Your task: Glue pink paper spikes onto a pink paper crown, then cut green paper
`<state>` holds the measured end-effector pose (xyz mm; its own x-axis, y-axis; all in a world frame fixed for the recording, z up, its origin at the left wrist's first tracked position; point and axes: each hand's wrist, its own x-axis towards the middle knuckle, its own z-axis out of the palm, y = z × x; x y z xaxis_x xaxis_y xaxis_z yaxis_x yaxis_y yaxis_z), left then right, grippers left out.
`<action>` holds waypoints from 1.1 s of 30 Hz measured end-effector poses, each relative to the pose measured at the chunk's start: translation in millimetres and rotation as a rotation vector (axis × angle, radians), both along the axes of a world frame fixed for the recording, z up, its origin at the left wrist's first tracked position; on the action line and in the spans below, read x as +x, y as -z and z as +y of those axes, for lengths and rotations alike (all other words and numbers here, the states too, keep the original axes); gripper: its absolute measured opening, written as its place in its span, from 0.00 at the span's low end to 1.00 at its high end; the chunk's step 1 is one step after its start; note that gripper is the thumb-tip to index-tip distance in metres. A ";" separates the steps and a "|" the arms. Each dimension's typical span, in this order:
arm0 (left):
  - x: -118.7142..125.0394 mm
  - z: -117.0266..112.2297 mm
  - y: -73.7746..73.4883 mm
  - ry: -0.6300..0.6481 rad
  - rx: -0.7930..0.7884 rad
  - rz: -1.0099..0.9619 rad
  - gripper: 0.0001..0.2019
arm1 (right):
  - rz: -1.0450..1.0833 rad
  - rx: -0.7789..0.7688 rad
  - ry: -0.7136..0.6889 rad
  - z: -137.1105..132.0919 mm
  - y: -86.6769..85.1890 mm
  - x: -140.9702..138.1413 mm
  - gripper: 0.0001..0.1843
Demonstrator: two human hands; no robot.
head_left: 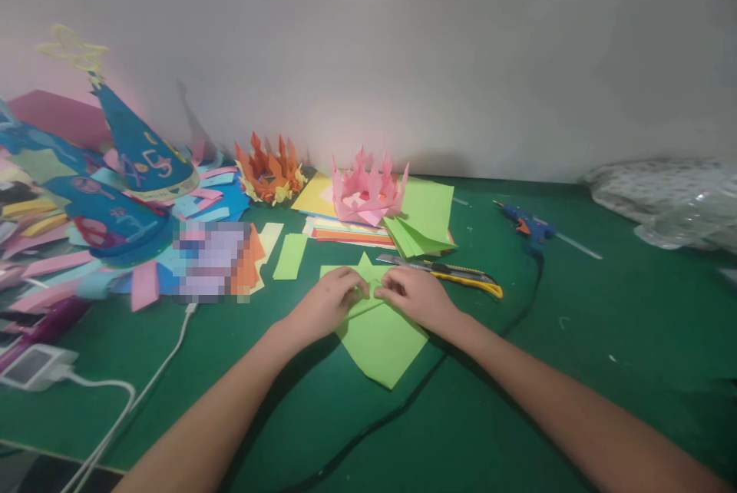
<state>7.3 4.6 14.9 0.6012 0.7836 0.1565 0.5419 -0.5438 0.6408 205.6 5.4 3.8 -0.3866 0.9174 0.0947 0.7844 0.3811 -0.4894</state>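
Observation:
A light green sheet of paper (383, 343), partly folded, lies in front of me on the green table. My left hand (335, 297) pinches its folded upper part from the left. From the right, my right hand (415, 295) pinches the same fold, with its fingertips close to those of the left. A pointed tip of the paper rises between the hands, and the lower part spreads toward me. Just beyond my right hand lies a yellow utility knife (469, 278). A light green paper strip (289, 256) rests beyond my left hand.
A pink paper crown (368, 190) stands on stacked coloured paper, beside an orange crown (269, 174). Blue cone hats (138, 140) and paper strips crowd the left. A blue glue gun (530, 228) lies right, its black cord (397, 412) crossing the table. White cables (166, 362) run left.

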 end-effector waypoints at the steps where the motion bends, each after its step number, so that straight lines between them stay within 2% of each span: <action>1: 0.6 0.1 0.0 0.005 0.009 0.009 0.14 | -0.002 0.001 -0.001 0.1 0.1 0.2 0.13; 5: -0.4 1.5 -0.4 0.027 0.055 0.031 0.13 | -0.011 0.007 0.005 -0.1 0.1 -0.2 0.13; 12: -9.1 4.9 -2.8 0.066 0.001 0.028 0.06 | -0.019 0.019 -0.005 -1.7 -0.6 -1.3 0.13; 21: -11.4 11.7 6.0 0.070 0.009 0.006 0.10 | -0.032 0.048 -0.002 -1.7 3.0 -2.1 0.14; 33: -9.4 6.4 2.8 0.093 0.042 0.024 0.12 | -0.006 0.030 0.009 -3.5 0.4 -3.0 0.11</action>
<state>-2.0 11.0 12.1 0.6751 0.7172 0.1729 0.5029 -0.6189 0.6034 202.7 1.9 3.4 -0.3786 0.9178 0.1199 0.7911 0.3881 -0.4727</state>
